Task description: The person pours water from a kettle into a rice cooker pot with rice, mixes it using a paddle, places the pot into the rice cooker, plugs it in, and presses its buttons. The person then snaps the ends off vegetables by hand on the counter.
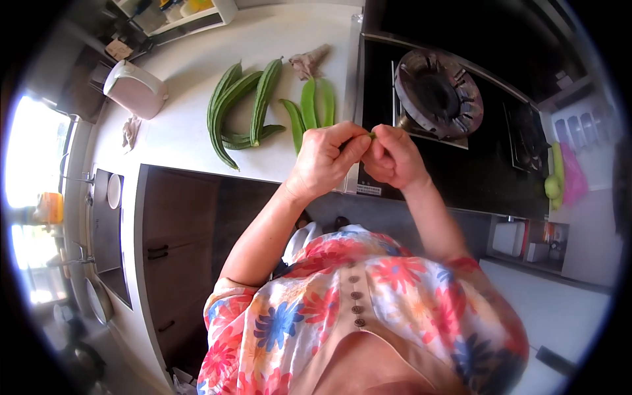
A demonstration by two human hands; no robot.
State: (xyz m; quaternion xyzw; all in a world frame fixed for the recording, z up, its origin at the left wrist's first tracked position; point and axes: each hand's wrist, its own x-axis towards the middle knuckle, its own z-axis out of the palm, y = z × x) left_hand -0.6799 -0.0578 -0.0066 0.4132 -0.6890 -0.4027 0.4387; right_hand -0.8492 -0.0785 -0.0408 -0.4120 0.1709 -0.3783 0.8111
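My left hand point(329, 158) and my right hand point(395, 157) meet over the counter's edge beside the stove. Their fingertips pinch a small green piece point(372, 135), mostly hidden by the fingers. Just beyond my left hand, flat green pods point(308, 104) lie on the white counter, their near ends partly behind the hand. Several long ridged green gourds point(263, 95) rest farther left, some overlapping. A crumpled brownish cloth point(309, 62) is at the far end of the pods.
A gas burner point(438, 95) is set in the black stove top point(421, 158) at the right. A white container point(135, 89) and a small crumpled cloth point(130, 133) are on the left of the counter point(187, 79). Green vegetables point(554, 178) and a pink bag point(574, 174) lie far right.
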